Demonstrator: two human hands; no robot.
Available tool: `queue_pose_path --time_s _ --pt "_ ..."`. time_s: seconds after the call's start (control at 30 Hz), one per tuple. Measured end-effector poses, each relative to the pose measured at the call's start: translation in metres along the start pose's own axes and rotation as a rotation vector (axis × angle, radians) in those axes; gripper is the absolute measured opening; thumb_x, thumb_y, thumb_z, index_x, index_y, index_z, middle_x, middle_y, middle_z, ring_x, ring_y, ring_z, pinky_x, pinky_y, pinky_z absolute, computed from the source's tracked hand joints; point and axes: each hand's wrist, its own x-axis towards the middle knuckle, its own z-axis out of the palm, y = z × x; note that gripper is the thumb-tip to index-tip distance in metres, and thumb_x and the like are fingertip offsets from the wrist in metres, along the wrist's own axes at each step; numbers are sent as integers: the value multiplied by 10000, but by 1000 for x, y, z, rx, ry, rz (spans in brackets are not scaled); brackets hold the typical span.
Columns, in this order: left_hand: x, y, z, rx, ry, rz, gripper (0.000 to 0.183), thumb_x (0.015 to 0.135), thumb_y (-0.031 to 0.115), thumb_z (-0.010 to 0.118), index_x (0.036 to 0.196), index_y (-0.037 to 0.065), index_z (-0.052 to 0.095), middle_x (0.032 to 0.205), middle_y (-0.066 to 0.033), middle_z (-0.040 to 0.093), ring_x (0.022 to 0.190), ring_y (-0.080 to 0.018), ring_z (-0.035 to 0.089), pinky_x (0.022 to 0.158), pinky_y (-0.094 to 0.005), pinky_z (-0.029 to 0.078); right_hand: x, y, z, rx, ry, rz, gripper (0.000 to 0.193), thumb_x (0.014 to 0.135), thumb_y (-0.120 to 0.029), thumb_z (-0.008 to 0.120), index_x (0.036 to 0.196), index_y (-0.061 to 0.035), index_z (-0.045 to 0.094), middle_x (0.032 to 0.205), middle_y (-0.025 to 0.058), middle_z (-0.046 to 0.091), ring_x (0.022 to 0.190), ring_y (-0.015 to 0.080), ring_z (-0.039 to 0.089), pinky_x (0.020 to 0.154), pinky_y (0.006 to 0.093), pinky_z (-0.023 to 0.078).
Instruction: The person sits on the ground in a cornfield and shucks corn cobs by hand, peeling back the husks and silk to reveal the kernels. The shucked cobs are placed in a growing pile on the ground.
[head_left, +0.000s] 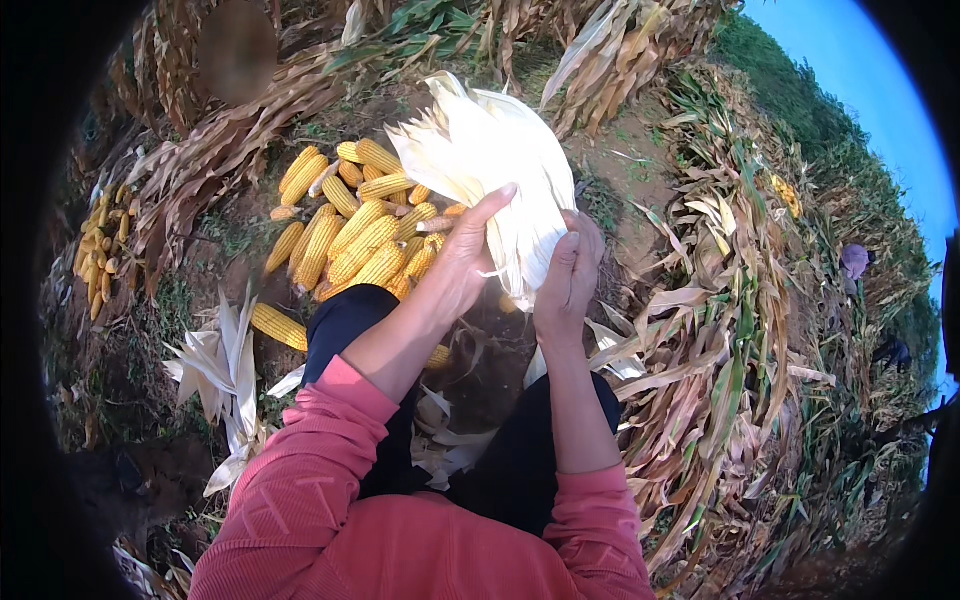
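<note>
Pale, papery corn husk (510,150) fans out between my two hands, brightly lit by the sun. My left hand (475,240) closes on its left side, thumb lying along the leaves. On the right side, my right hand (572,270) wraps the lower end with its fingers curled. Whether a cob sits inside the husk is hidden. Just left of my left wrist lies a heap of bare yellow corn cobs (365,240) on the soil. A single corn cob (279,326) rests beside my left knee.
Dry corn stalks (710,370) are piled along my right, and more stalks (215,150) lie at the upper left. Another heap of cobs (105,245) sits at far left. Loose husks (225,370) lie by my left leg. A person in purple (855,262) is far off right.
</note>
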Motion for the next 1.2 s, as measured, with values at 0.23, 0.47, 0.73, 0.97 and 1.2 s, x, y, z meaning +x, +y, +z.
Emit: queue_pose_path --time_s 0.23,0.47,0.73,0.97,1.2 --pt "-2 9 2 -107 -5 -31 457 824 237 665 1180 -8 518 1034 -129 649 907 -233 653 815 -376 545 10 -20 -17 272 8 131 374 949 -280 475 1170 18 527 1116 145 530 1070 242 486 965 360 352" --pt "6 15 0 -118 94 139 497 820 269 650 1206 -6 503 1086 -148 631 965 -286 633 885 -430 513 -6 -31 -39 134 -33 232 380 825 -285 687 1053 0 580 860 60 597 800 132 557 733 273 438" --pt "2 20 1 -191 70 21 414 827 212 633 1161 -13 536 1063 -152 648 917 -265 653 841 -401 538 -19 -40 -38 264 -246 416 119 882 -95 585 863 21 579 639 -39 500 591 19 399 503 204 322" --pt "7 19 -4 -211 115 85 398 825 203 635 1139 -26 546 1057 -153 650 915 -267 652 847 -401 533 -30 -32 -47 364 -236 463 113 901 -95 556 888 17 565 680 -30 515 627 7 416 535 188 339" --pt "10 22 -5 -161 157 171 425 835 228 630 1169 -18 536 1096 -140 638 968 -256 634 864 -394 522 -23 -41 -37 269 -203 534 186 921 -134 546 982 40 571 707 17 580 634 40 520 564 202 424"
